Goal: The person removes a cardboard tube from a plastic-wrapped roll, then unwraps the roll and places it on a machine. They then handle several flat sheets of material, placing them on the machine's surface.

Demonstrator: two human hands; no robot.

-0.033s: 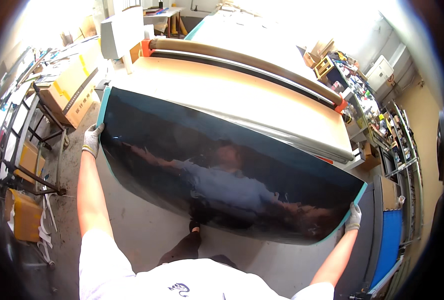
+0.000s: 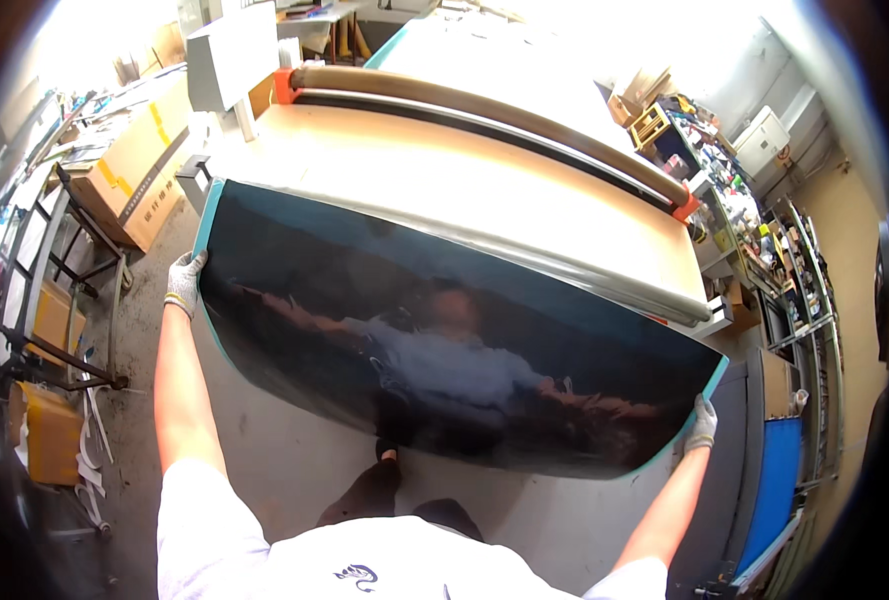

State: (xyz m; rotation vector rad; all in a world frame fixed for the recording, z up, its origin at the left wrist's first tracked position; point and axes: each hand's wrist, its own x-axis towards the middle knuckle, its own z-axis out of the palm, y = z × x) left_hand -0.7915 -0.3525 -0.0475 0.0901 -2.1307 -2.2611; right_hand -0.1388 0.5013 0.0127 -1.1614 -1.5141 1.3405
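Note:
A large glossy black sheet [image 2: 444, 330] with teal edges hangs between my two hands, its lower side bowed in a curve and its surface mirroring my arms and shirt. My left hand [image 2: 183, 280], in a light grey work glove, is closed on the sheet's left edge. At the lower right edge my right hand [image 2: 702, 422], gloved alike, grips the sheet. Its far edge lies close to the front of a table with a pale wooden top [image 2: 364, 150]; I cannot tell whether the two touch. Both hands' fingertips are partly hidden by the edges.
A brown roller [image 2: 484, 125] in orange end brackets spans the table. A clear-looking tube [image 2: 604, 283] runs along its front edge. Cartons [image 2: 129, 180] and a black metal rack [image 2: 74, 290] stand left. A cluttered bench [image 2: 719, 165] and a blue panel [image 2: 772, 475] are at right.
The sheet's right end and my right hand have moved slightly up and to the left. My left hand keeps its grip, and the view has shifted a little.

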